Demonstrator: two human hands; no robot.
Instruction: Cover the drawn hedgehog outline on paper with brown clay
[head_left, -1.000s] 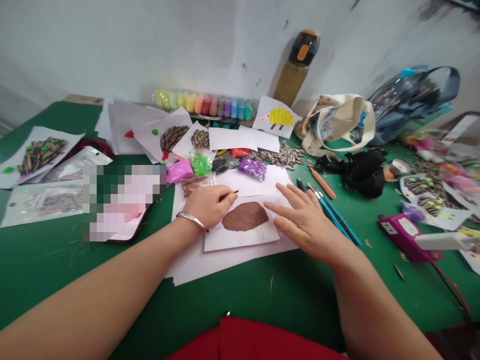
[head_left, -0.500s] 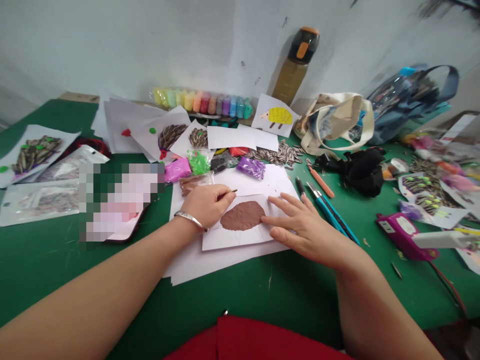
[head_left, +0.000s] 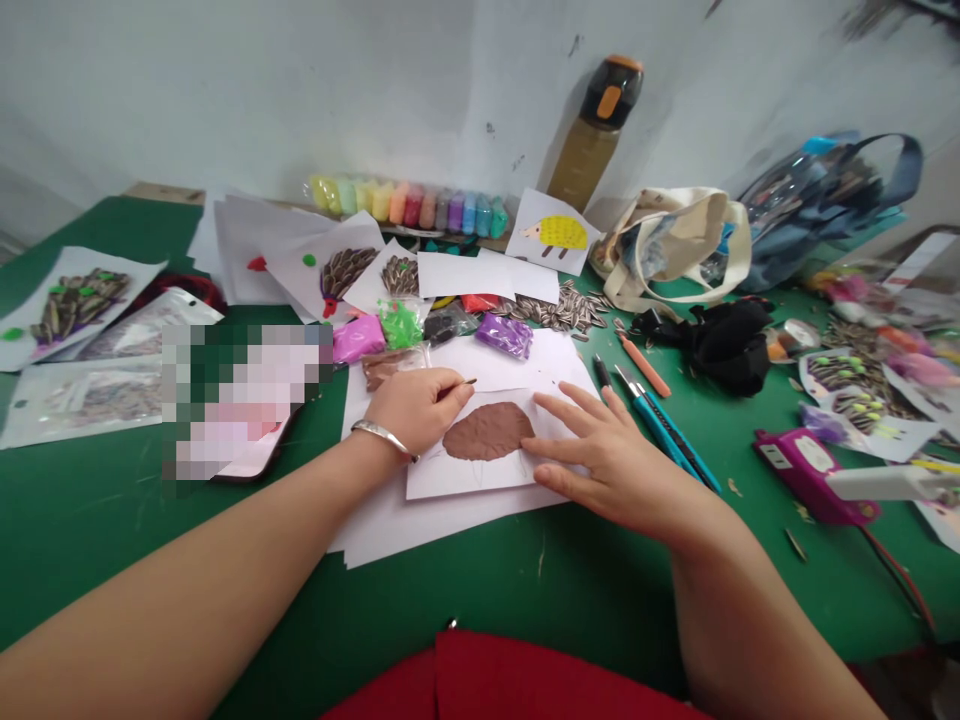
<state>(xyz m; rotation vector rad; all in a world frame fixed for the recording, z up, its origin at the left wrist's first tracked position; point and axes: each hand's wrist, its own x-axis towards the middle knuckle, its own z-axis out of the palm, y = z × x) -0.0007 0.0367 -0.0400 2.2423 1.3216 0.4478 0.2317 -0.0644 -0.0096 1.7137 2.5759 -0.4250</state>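
On a white card (head_left: 450,484) lies a flat oval of brown modelling clay (head_left: 487,432), with faint pencil lines below it. My left hand (head_left: 412,408) is closed at the card's upper left corner. Between its thumb and finger sticks out the dark tip of what looks like a sunflower seed (head_left: 471,381); the rest of it is hidden. Fingers spread, my right hand (head_left: 600,445) rests on the card's right side, one fingertip at the edge of the clay. White sheets (head_left: 375,535) lie under the card.
Behind the card are clay packets (head_left: 504,336) and a heap of sunflower seeds (head_left: 570,308). A utility knife (head_left: 667,430) and pens lie right of my right hand. A phone (head_left: 255,430) is at left, a bottle (head_left: 592,130) at the back, a glue gun (head_left: 817,475) at right.
Both hands and the card keep nearly the same places. The whole view has shifted very slightly; nothing is taken up or let go.
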